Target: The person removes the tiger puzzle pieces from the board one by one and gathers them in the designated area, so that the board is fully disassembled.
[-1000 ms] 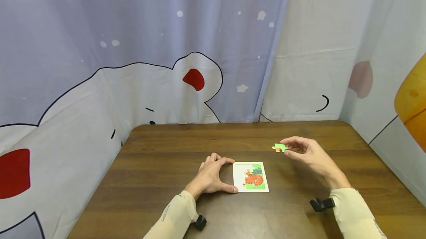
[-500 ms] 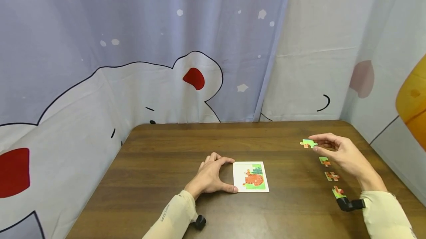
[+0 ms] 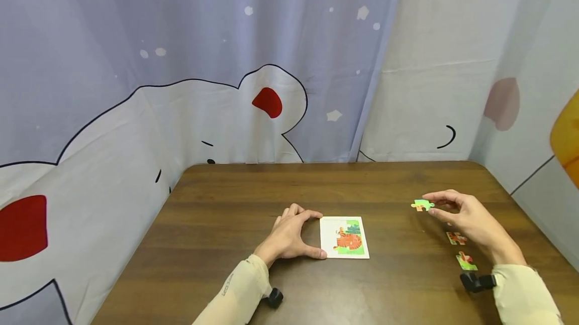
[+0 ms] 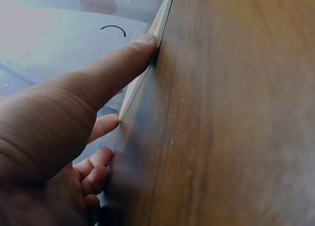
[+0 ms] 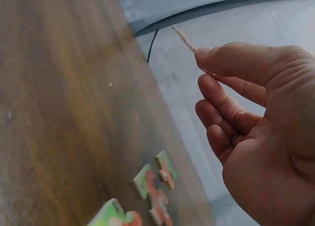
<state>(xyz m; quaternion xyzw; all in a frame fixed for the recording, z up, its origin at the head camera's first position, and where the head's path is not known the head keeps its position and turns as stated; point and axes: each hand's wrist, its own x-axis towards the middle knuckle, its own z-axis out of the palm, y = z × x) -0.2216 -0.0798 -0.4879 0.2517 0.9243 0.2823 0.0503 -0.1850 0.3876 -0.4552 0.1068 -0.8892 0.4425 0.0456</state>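
Note:
My left hand (image 3: pixel 287 237) spans the left side of a square white jigsaw board (image 3: pixel 327 237), thumb at the near corner and forefinger at the far one. The left wrist view shows the thumb (image 4: pixel 125 61) against the board's edge. An orange striped animal on green is partly put together in the board, whose left part is bare white. My right hand (image 3: pixel 475 222) pinches a green and orange puzzle piece (image 3: pixel 421 205) between thumb and forefinger, held above the table. In the right wrist view that piece (image 5: pixel 184 38) appears edge-on.
Loose puzzle pieces lie below the right hand, among them an orange one (image 3: pixel 456 238) and a green and red one (image 3: pixel 466 261). Another piece (image 5: pixel 166 169) shows in the right wrist view. The brown wooden table (image 3: pixel 226 199) reaches back to a patterned curtain (image 3: pixel 203 119).
The right hand has carried the pinched piece to the right, then stayed near the loose pieces, dipping slightly. The left hand keeps its place at the board. The head view has tilted a little.

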